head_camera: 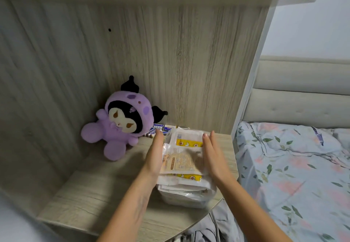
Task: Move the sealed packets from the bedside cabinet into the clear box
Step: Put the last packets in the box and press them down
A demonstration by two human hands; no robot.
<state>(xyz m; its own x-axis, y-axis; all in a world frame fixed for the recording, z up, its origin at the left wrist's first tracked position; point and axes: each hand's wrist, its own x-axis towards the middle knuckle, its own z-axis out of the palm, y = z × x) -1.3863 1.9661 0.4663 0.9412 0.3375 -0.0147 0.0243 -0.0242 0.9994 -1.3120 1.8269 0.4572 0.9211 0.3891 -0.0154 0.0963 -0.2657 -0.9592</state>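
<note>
Head view: you are flanking the stack of white and yellow sealed packets with straight, open fingers, left hand and right hand equally near, stack lengthwise between them atop the clear plastic box.

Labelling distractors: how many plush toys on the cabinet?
1. The purple plush toy sits in the back left corner of the cabinet top, left of the packet stack. None seems hidden.

Soft, dim indoor light fills the pale wood-grain bedside cabinet, brighter toward the floral-sheeted bed to its right. Faint shadows lie below the purple plush toy. Edges bow and smear; the whole frame is slightly blurred.
</note>
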